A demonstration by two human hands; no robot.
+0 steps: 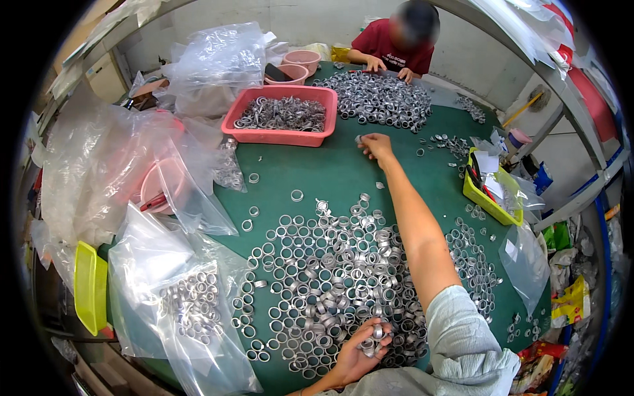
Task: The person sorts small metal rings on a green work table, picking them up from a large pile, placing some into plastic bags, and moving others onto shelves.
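Note:
My right arm stretches forward over the green table (304, 173). At its end my right hand (378, 146) is closed in a pinch on a small metal ring (358, 139), in front of the far pile. Near the table's front edge my left hand (355, 360) is palm up, its fingers curled round several metal rings (378, 334). Around and beyond the left hand spreads a wide heap of silvery rings (337, 284), some lying flat, some tilted on one another. A pink tray (281, 136) full of small metal parts (284, 113) sits left of my right hand.
Across the table a person (389, 49) handles another ring pile (380, 99). Clear plastic bags (99, 171) crowd the left side; one bag (218, 360) holds rings. A yellow-green basket (492, 203) stands at the right, another (90, 290) at the left. A metal frame (564, 66) rises at the right.

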